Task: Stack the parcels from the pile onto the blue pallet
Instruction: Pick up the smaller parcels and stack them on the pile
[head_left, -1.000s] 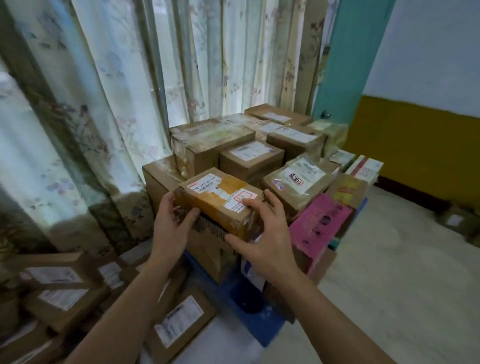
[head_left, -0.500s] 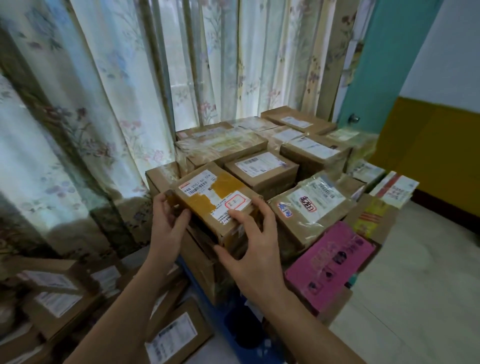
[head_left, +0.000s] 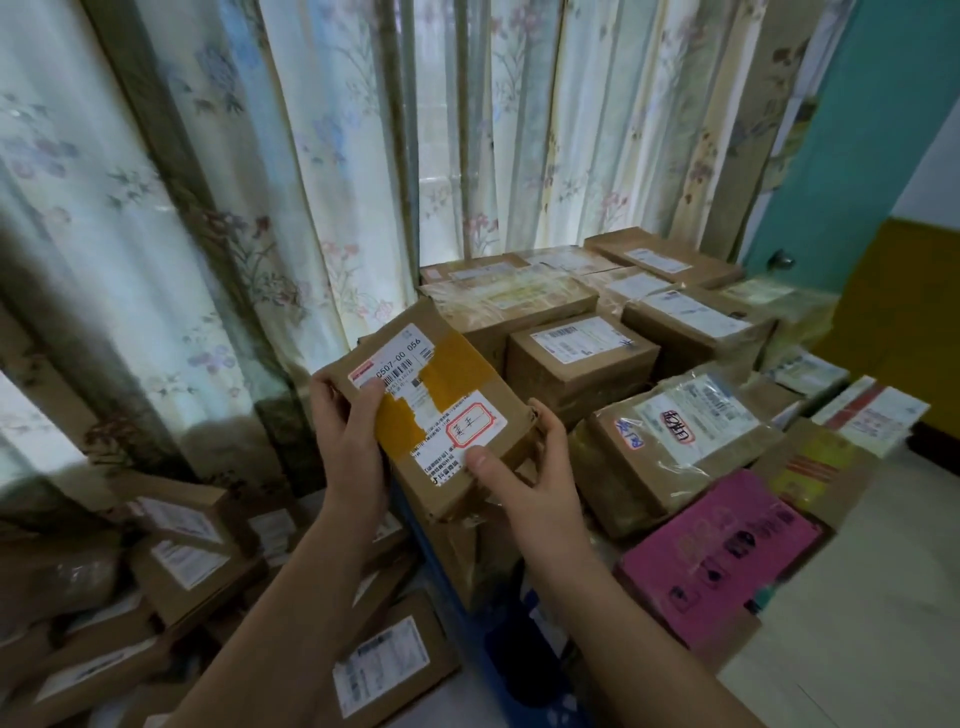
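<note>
A brown cardboard parcel (head_left: 441, 395) with yellow tape and white labels is tilted up, held over the near left corner of the stack. My left hand (head_left: 353, 436) grips its left edge with the thumb on top. My right hand (head_left: 535, 478) grips its near right corner, thumb on the label. Below, the blue pallet (head_left: 498, 670) shows only at its near edge, under several stacked parcels such as a brown box (head_left: 582, 358) and a taped one (head_left: 675, 441). The pile of parcels (head_left: 171, 566) lies on the floor at the lower left.
Floral curtains (head_left: 311, 182) hang close behind the stack and the pile. A pink box (head_left: 722, 545) sits at the stack's near right edge. A teal door (head_left: 852, 156) and a yellow wall panel (head_left: 909, 291) stand at the right. Pale floor (head_left: 883, 623) lies to the right.
The parcel has been lifted off the stack and tilted toward me, label facing up. Both hands shifted grip, thumbs now on its top face. The view moved closer and higher.
</note>
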